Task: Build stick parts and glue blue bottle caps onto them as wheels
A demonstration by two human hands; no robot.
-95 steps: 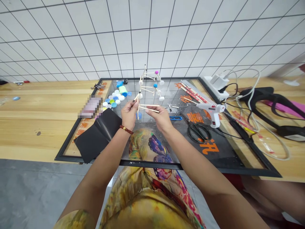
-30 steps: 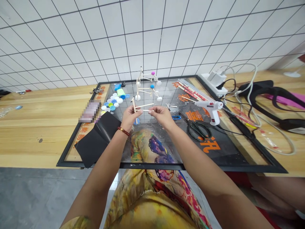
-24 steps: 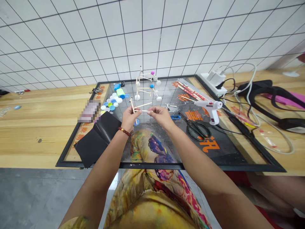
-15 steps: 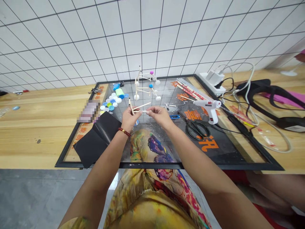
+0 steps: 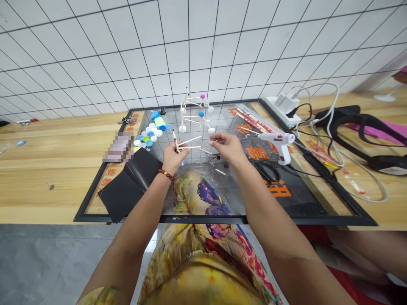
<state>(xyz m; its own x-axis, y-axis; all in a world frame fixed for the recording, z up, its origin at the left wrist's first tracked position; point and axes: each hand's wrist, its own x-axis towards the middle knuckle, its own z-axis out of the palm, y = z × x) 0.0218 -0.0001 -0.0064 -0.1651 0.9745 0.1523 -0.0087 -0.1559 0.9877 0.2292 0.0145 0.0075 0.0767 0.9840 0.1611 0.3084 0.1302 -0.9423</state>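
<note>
My left hand (image 5: pixel 172 156) is closed around a small frame of pale wooden sticks (image 5: pixel 190 140); two sticks jut right and one with a dark end points up. My right hand (image 5: pixel 228 148) hovers over the glass-like panel, its thumb and forefinger slightly apart with nothing visible between them. Just below those fingertips is a short stick (image 5: pixel 205 151), and another short stick (image 5: pixel 220 171) lies nearer me. Behind the hands stand two stick-built pieces with white round caps as wheels, one bearing a blue cap (image 5: pixel 201 114), the other a pink cap (image 5: pixel 202 96).
Several coloured bottle caps (image 5: pixel 149 137) and black sheets (image 5: pixel 130 182) lie left. On the right are a white glue gun (image 5: pixel 280 146), black-handled scissors (image 5: pixel 265 173), glue sticks (image 5: pixel 254 118), a power strip (image 5: pixel 282 111) with cables and a black headset-like strap (image 5: pixel 365 127).
My right hand has drawn away to the right from the sticks in my left hand and now covers the blue cutter. The left hand has hardly moved.
</note>
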